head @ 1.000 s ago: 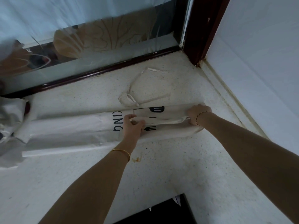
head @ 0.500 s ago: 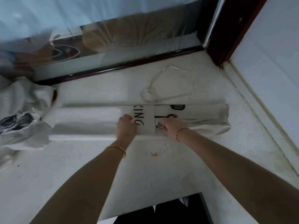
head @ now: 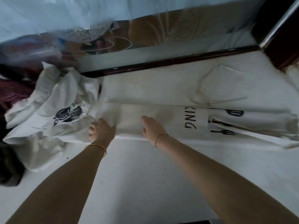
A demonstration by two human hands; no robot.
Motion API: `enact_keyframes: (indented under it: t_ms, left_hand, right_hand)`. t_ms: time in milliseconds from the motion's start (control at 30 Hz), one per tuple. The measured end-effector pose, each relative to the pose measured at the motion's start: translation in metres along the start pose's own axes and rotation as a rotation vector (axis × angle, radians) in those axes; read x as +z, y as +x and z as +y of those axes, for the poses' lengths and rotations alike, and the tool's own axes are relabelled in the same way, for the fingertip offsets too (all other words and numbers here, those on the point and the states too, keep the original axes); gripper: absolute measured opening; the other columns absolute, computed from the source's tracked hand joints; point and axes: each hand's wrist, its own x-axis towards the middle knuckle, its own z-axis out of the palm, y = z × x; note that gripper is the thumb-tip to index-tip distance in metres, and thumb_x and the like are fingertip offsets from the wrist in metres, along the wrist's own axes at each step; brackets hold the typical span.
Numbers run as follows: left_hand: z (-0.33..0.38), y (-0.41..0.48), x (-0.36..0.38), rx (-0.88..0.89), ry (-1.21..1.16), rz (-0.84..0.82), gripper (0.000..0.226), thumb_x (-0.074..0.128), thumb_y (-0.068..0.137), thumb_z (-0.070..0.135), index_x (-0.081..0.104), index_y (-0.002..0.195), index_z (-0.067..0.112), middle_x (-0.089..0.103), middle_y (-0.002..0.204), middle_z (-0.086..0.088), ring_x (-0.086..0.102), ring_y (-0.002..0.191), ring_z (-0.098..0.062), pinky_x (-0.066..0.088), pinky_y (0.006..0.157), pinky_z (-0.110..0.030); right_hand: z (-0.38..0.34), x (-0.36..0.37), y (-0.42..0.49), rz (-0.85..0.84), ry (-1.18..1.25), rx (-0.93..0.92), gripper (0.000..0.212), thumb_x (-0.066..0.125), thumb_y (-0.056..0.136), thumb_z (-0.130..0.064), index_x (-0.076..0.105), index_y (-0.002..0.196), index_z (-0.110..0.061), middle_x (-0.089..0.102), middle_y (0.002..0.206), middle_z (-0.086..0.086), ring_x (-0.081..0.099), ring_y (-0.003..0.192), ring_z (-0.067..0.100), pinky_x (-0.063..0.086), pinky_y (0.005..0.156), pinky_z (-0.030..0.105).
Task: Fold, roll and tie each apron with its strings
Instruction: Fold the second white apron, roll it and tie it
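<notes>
**A:** On the pale floor point(head: 145, 175), alongside the dark door frame point(head: 161, 63), the apron point(head: 169, 120) lies folded into one long strip running left to right.

**B:** Any room round it?

**A:** A wide stretch of floor on the near side, where its edge is straight. The frame sits close on the far side. Its left end meets a crumpled pile point(head: 53, 102) of more cloth, and its right end reaches towards the corner. The strings point(head: 210, 84) trail loose on the floor just beyond it.

**B:** And the hands?

**A:** Both are on the left, unprinted half. The right hand point(head: 153, 128) rests on top of the strip with its fingers laid out loosely, pinching nothing. The left hand point(head: 102, 130) is at the strip's very end, touching the pile, with its fingers bent. I can't tell whether it has hold of the cloth. The printed letters lie well right of both hands. There's a gold bangle point(head: 95, 147) on the left wrist.
</notes>
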Motion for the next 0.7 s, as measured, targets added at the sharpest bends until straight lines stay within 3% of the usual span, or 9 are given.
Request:
enact_keyframes:
  t_ms: [67, 167, 300, 367, 467, 600, 700]
  left_hand:
    - [-0.008, 0.010, -0.003, 0.045, 0.032, 0.010, 0.074, 0.062, 0.086, 0.045, 0.032, 0.135, 0.000, 0.035, 0.134, -0.023, 0.035, 0.125, -0.040, 0.037, 0.098, -0.047]
    - [-0.010, 0.025, -0.008, 0.096, 0.010, -0.016, 0.083, 0.067, 0.082, 0.045, 0.028, 0.135, -0.005, 0.034, 0.134, -0.025, 0.039, 0.124, -0.040, 0.038, 0.099, -0.044]
    - [-0.008, 0.036, -0.015, 0.075, -0.083, -0.145, 0.091, 0.075, 0.077, 0.037, 0.021, 0.137, -0.007, 0.037, 0.133, -0.025, 0.048, 0.118, -0.038, 0.044, 0.094, -0.039]
    - [-0.009, 0.041, -0.018, 0.073, -0.166, -0.206, 0.093, 0.079, 0.073, 0.031, 0.023, 0.136, -0.007, 0.040, 0.132, -0.024, 0.050, 0.116, -0.036, 0.048, 0.092, -0.038]
    - [-0.009, 0.049, -0.023, 0.100, -0.266, -0.267, 0.084, 0.081, 0.070, 0.022, 0.030, 0.130, -0.009, 0.049, 0.127, -0.021, 0.053, 0.115, -0.033, 0.049, 0.091, -0.034]
    - [-0.006, 0.058, -0.029, 0.097, -0.298, -0.336, 0.060, 0.074, 0.077, 0.021, 0.046, 0.122, -0.008, 0.059, 0.118, -0.020, 0.057, 0.109, -0.032, 0.049, 0.087, -0.032]
    - [-0.001, 0.055, -0.036, 0.117, -0.462, -0.377, 0.036, 0.064, 0.083, 0.013, 0.049, 0.113, 0.000, 0.059, 0.109, -0.018, 0.059, 0.097, -0.032, 0.052, 0.077, -0.037]
  right_hand:
    - [-0.020, 0.013, 0.016, -0.035, 0.032, 0.018, 0.045, 0.041, 0.095, -0.009, 0.031, 0.139, -0.008, 0.049, 0.120, 0.019, 0.055, 0.102, 0.036, 0.046, 0.082, 0.037]
    - [-0.038, 0.026, 0.037, -0.062, -0.031, 0.085, 0.064, 0.047, 0.096, -0.016, 0.012, 0.150, -0.017, 0.051, 0.122, 0.018, 0.055, 0.109, 0.035, 0.047, 0.083, 0.037]
    - [-0.049, 0.028, 0.057, -0.125, -0.100, 0.162, 0.093, 0.064, 0.087, -0.026, -0.003, 0.151, -0.023, 0.059, 0.112, 0.017, 0.060, 0.102, 0.033, 0.051, 0.084, 0.039]
    - [-0.051, 0.022, 0.061, -0.207, -0.036, 0.223, 0.105, 0.071, 0.082, -0.025, -0.010, 0.149, -0.027, 0.063, 0.105, 0.016, 0.065, 0.089, 0.030, 0.055, 0.080, 0.039]
    - [-0.057, 0.011, 0.062, -0.304, 0.065, 0.294, 0.120, 0.077, 0.077, -0.017, -0.019, 0.146, -0.035, 0.064, 0.087, 0.012, 0.067, 0.067, 0.025, 0.059, 0.066, 0.037]
    - [-0.064, 0.009, 0.064, -0.350, 0.013, 0.340, 0.128, 0.079, 0.074, -0.014, -0.027, 0.142, -0.037, 0.064, 0.103, 0.018, 0.069, 0.084, 0.031, 0.057, 0.078, 0.044]
    - [-0.068, 0.011, 0.070, -0.368, -0.007, 0.384, 0.133, 0.080, 0.072, -0.012, -0.032, 0.139, -0.036, 0.066, 0.091, 0.017, 0.070, 0.085, 0.029, 0.058, 0.078, 0.044]
